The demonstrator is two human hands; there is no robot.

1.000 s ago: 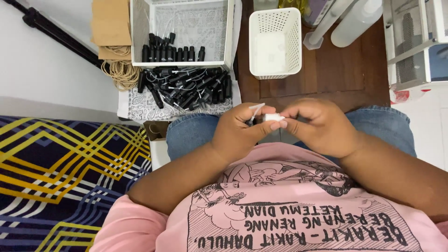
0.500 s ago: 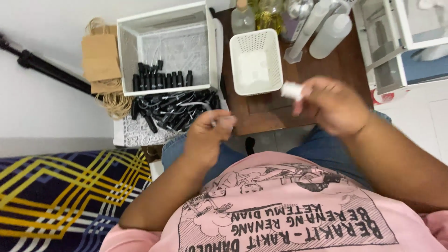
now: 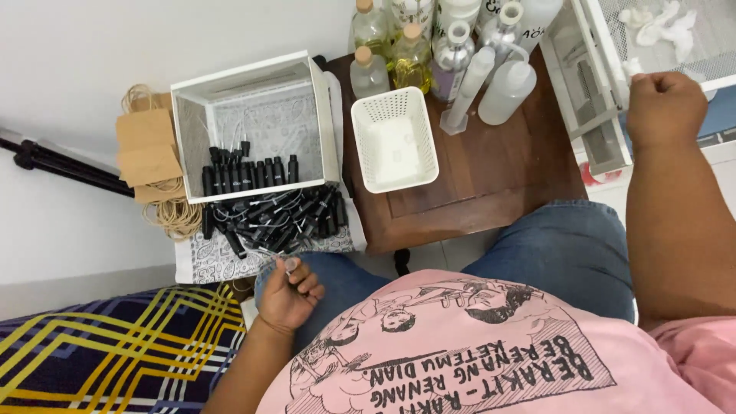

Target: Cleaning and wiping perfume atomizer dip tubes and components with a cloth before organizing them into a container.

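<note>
White wall and pale floor frame a dark brown wooden surface (image 3: 491,176) set before a seated person. At far left, brown paper bags (image 3: 146,149) lie beside an open white box (image 3: 257,126) holding upright black spray caps (image 3: 245,172); more caps are heaped in front. The left hand (image 3: 287,295) is closed around a small clear-tipped sprayer piece (image 3: 291,264). A white perforated plastic basket (image 3: 393,139) and clear bottles (image 3: 452,54) are seen farther right. The right hand (image 3: 665,107), well apart, is curled at a white wire drawer (image 3: 652,38); its contents cannot be told.
</note>
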